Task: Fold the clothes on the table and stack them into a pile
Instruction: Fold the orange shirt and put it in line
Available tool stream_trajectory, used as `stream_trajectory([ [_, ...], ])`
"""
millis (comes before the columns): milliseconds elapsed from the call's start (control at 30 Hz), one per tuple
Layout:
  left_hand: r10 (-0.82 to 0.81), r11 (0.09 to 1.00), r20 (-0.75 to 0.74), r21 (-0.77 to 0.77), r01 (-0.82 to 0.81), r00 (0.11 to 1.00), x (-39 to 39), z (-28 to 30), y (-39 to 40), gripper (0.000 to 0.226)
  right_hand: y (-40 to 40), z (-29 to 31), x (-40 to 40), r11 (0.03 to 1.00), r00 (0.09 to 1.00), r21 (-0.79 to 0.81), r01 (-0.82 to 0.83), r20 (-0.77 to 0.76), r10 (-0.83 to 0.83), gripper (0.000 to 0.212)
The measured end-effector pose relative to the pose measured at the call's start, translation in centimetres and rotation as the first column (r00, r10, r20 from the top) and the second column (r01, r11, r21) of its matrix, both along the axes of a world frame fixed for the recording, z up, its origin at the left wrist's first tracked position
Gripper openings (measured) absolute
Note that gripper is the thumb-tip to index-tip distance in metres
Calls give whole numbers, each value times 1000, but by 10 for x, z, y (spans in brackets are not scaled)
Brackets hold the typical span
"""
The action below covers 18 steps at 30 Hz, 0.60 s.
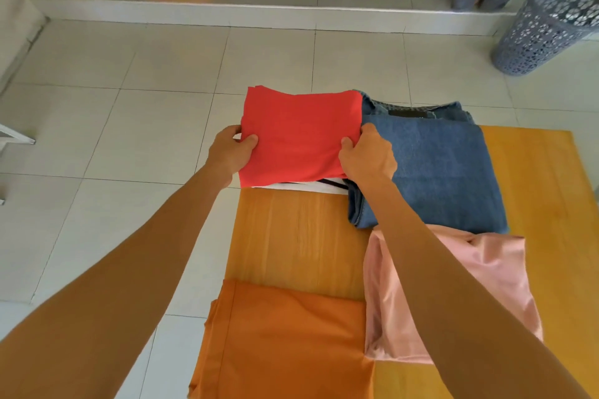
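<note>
The grey perforated basket [551, 26] is standing on the floor beyond the worktop [298, 236], its contents hidden. The left hand [231, 152] and right hand [369, 155] are each pinching, grip clenched, the folded red cloth [301, 136] just beside the folded jeans [431, 168], over a striped garment [311, 186].

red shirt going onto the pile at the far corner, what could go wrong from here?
1. The red shirt, held by the left hand and right hand, juts past the table edge; it may slide off.
2. It sits off-centre over the striped garment, so the pile could lean.
</note>
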<state>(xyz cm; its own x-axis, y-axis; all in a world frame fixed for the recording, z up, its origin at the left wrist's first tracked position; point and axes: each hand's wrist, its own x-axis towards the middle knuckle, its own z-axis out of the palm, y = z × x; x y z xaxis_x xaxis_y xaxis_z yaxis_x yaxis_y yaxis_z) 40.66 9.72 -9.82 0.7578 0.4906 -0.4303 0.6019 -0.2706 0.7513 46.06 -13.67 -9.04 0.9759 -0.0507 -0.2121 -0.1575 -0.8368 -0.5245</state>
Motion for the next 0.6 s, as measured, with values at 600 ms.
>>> stream_trajectory([
  [600, -91, 995, -125, -41, 87, 988, -225, 22, -59, 47, -55, 36, -176, 973, 995, 228, -38, -82, 58, 15],
])
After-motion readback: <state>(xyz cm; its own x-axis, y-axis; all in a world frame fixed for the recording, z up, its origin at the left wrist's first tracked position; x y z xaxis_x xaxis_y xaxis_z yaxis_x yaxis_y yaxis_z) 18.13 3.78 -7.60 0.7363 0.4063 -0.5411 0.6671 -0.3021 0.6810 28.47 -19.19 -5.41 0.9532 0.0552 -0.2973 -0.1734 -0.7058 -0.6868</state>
